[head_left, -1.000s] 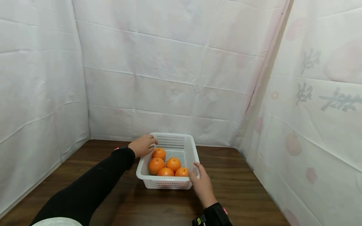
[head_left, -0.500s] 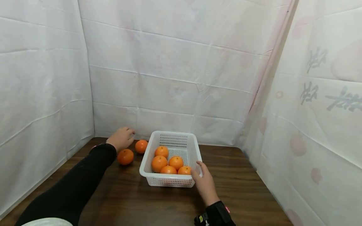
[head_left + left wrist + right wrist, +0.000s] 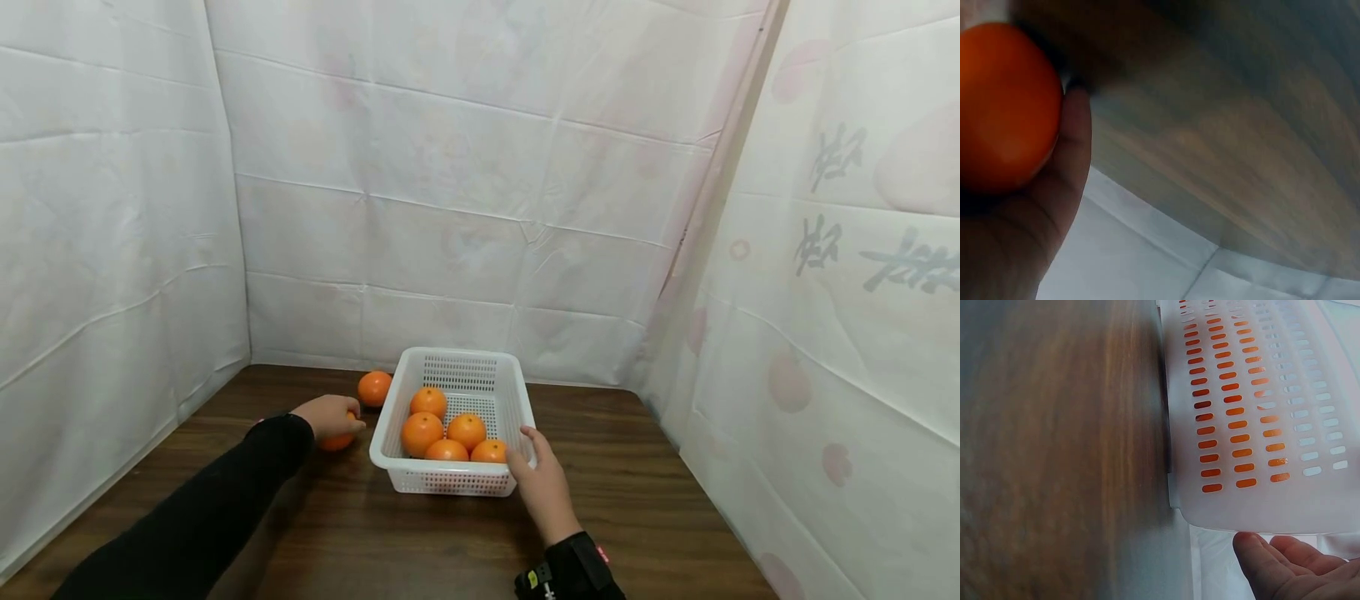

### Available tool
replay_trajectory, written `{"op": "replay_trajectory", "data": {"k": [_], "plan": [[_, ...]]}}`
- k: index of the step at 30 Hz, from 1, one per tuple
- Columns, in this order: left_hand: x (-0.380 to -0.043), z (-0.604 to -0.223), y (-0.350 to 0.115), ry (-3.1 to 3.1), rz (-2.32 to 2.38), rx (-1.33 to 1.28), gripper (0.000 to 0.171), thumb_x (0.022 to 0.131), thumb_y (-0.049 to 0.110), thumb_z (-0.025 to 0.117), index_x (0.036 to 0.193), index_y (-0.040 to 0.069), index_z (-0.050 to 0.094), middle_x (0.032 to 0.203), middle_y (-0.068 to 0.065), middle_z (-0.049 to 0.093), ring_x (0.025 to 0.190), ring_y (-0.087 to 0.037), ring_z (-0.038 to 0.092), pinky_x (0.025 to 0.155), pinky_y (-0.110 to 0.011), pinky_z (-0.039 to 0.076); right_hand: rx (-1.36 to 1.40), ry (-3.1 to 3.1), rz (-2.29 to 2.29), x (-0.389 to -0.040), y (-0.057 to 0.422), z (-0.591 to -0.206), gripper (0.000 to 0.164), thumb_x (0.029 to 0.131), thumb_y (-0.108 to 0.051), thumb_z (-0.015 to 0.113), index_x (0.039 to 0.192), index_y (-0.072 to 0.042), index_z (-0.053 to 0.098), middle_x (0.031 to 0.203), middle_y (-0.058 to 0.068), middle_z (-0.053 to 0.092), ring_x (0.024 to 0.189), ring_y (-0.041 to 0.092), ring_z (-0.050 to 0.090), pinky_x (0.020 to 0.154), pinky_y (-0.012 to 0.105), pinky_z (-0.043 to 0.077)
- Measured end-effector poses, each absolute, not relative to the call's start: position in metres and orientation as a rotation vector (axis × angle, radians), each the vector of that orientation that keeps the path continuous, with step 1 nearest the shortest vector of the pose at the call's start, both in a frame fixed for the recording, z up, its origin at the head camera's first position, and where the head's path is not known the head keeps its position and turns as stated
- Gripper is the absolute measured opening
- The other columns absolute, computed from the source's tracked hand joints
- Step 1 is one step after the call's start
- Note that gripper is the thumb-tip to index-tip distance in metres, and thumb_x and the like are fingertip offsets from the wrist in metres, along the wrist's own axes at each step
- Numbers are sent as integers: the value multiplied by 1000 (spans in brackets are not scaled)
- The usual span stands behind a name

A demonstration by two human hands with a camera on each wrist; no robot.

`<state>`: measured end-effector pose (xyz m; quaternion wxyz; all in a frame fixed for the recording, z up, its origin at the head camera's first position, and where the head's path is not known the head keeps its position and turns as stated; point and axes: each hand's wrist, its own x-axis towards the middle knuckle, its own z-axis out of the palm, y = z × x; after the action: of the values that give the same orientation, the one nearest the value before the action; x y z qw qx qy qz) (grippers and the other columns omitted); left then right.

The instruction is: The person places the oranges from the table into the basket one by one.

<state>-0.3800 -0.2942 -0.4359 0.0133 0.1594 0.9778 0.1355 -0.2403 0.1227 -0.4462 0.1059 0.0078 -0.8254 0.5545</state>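
Observation:
My left hand [image 3: 327, 416] reaches down over an orange [image 3: 335, 442] on the table, left of the basket, its fingers curled round the fruit. In the left wrist view that orange [image 3: 1007, 112] fills the palm, one digit lying along its side. A white perforated plastic basket [image 3: 412, 482] stands mid-table with several oranges [image 3: 422, 435] gathered in its near half. With thumb and fingers, my right hand [image 3: 546, 492] holds the basket's near right corner. The right wrist view has its fingertips [image 3: 1246, 540] at the basket wall, orange skin showing through the slots.
Another loose orange [image 3: 374, 388] lies beyond the left hand, close to the basket's left side. The dark wooden table [image 3: 637, 483] is enclosed by white sheeting [image 3: 450, 208] at the back and on both sides.
My left hand left the basket's left rim, moved left above the loose oranges, then came down onto the nearer one and took hold of it. The right hand stays at the basket corner.

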Motion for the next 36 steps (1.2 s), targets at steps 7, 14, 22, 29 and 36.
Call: {"op": "replay_trajectory", "data": {"k": [7,14,22,29,36], "plan": [[-381,-446,-293,3097,428,400,36,85,50,75,99,18,67,95,-2,71,82,-21,62,76,-43,51,22,-2426,1641,-241,123,-445,59,103,-38,63,157,-17,50,163,25,47,148,45,47,116,68,41],[-373,-436,-279,3072,394,292,50,79,47,81,112,11,68,105,-7,72,91,-25,66,84,-50,55,28,-2425,1620,-240,124,-441,58,103,-35,63,156,-15,51,162,27,47,147,47,47,115,69,41],[-367,-429,-270,3052,323,256,33,77,31,78,103,14,68,99,-6,70,86,-26,62,81,-49,53,-2,-2431,1637,-241,122,-444,59,102,-37,62,156,-17,50,161,27,48,147,47,48,115,69,41],[-368,-435,-272,3048,369,228,33,75,35,80,98,17,66,96,-5,68,84,-25,60,78,-46,51,-9,-2428,1647,-242,123,-445,59,102,-37,63,156,-18,51,162,26,47,148,47,47,116,70,40],[-364,-437,-275,3067,384,269,32,72,36,82,94,18,65,91,-3,66,81,-24,59,73,-44,49,-9,-2429,1673,-240,122,-446,59,102,-38,63,157,-18,50,165,26,44,150,47,44,117,71,38]]}}
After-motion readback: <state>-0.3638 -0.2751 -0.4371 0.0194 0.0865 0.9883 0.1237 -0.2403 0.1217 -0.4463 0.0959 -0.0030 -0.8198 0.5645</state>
